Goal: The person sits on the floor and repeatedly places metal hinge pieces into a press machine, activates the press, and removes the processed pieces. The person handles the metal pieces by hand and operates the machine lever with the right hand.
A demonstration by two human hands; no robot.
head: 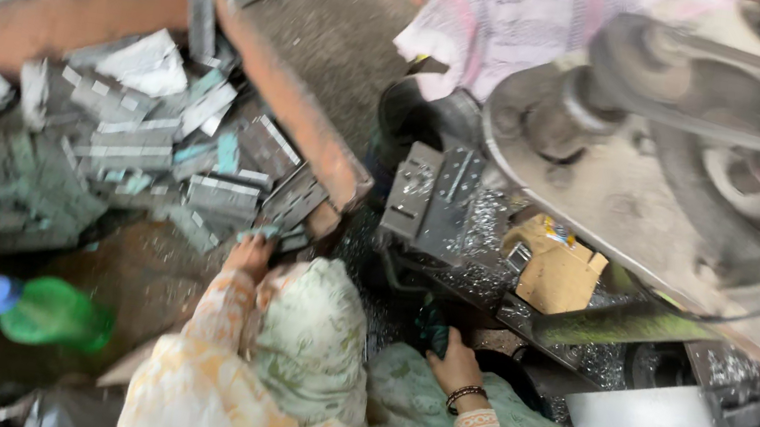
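My left hand [249, 254], in an orange patterned sleeve, reaches to the near edge of a heap of grey metal hinge plates [149, 149] in a rusty brown bin [287, 94]. Its fingertips rest on a plate; motion blur hides whether they grip it. My right hand [452, 363], with a dark bead bracelet at the wrist, is closed on a dark green cloth [431, 332] just below the machine's bed. A green-and-white scarf [312, 334] hangs between my arms.
A grey machine with a belt wheel [618, 99] fills the right side. Hinge plates [433, 196], metal shavings and a cardboard piece [560, 269] lie on its bed. A green bottle [54, 310] lies lower left. Another person in pale cloth [520, 14] stands at the top.
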